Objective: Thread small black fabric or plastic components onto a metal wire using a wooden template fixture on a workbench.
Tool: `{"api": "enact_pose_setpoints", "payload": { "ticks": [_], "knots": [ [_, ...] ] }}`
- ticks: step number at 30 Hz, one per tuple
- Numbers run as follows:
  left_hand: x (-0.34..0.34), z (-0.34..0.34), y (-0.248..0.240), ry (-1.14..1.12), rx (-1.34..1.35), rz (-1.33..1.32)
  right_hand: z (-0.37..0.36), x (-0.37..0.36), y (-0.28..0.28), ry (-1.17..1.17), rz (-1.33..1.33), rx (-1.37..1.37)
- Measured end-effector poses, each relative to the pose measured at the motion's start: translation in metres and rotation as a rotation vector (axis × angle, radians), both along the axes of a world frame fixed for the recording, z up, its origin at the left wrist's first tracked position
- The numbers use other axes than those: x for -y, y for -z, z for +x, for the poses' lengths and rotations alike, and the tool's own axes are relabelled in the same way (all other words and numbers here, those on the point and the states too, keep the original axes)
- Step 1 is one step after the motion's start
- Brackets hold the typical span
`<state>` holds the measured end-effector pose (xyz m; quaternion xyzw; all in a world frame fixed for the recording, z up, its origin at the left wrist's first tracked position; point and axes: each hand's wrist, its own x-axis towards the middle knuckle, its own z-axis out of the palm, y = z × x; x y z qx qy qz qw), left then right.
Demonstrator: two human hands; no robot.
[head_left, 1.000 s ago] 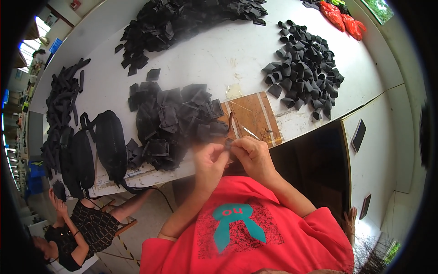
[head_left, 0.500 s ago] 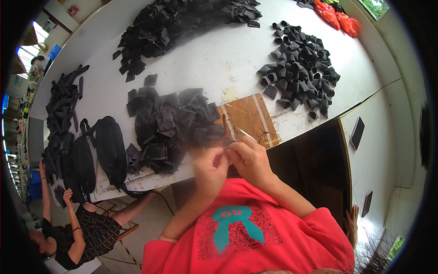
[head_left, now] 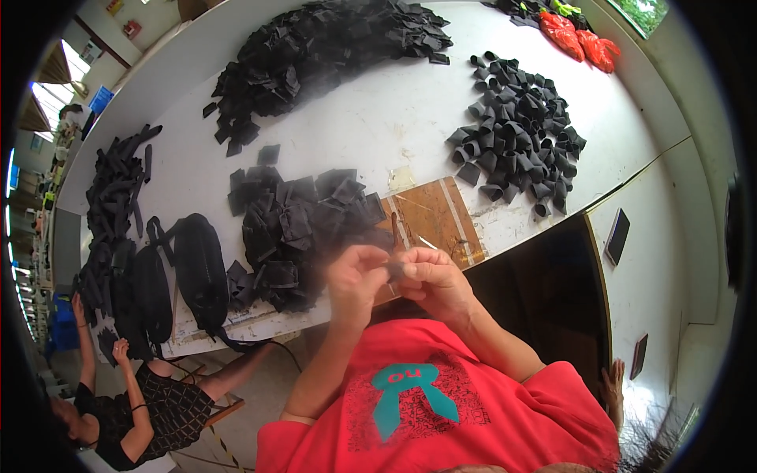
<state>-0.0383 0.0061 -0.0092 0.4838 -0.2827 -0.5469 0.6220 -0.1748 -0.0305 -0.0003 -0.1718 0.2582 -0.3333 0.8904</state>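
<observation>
My left hand (head_left: 352, 276) and my right hand (head_left: 434, 277) meet near the table's front edge, fingers pinched together on a small black fabric piece (head_left: 395, 272). Most of that piece is hidden by the fingers. Just beyond my right hand, a thin pale pointed tool (head_left: 430, 245) shows; I cannot make out its kind or whether the hand holds it. Under and beyond the hands lies a brown board (head_left: 441, 209) with pale strips across it. Flat black fabric pieces (head_left: 296, 209) are heaped left of the board, close to my left hand.
Folded black loops (head_left: 520, 130) are spread at the far right, near red plastic bags (head_left: 579, 41). Another heap of black pieces (head_left: 315, 55) lies at the back. Black bags (head_left: 197, 268) and strips (head_left: 114, 177) are on the left, where another person (head_left: 142, 410) works.
My hands have shifted slightly, and the black fabric piece now shows between the fingertips of both. The view has tilted a little, so the table's contents appear lower.
</observation>
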Motion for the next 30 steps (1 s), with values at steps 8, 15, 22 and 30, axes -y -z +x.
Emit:
{"api": "enact_pose_setpoints", "payload": {
  "ticks": [8, 15, 22, 30],
  "knots": [
    [0.025, 0.009, -0.032, 0.148, -0.683, 0.039, -0.006, 0.029, -0.046, -0.081, -0.633, -0.348],
    [0.037, 0.023, -0.024, 0.232, -0.862, 0.151, 0.006, 0.075, -0.026, -0.214, -0.641, -0.279],
    [0.032, 0.008, -0.016, 0.106, -0.456, -0.077, 0.002, 0.069, -0.027, -0.175, -0.854, -0.538],
    [0.041, 0.014, -0.058, 0.097, 0.568, -0.355, -0.005, 0.044, -0.042, 0.323, -1.453, -0.877]
  ]
}}
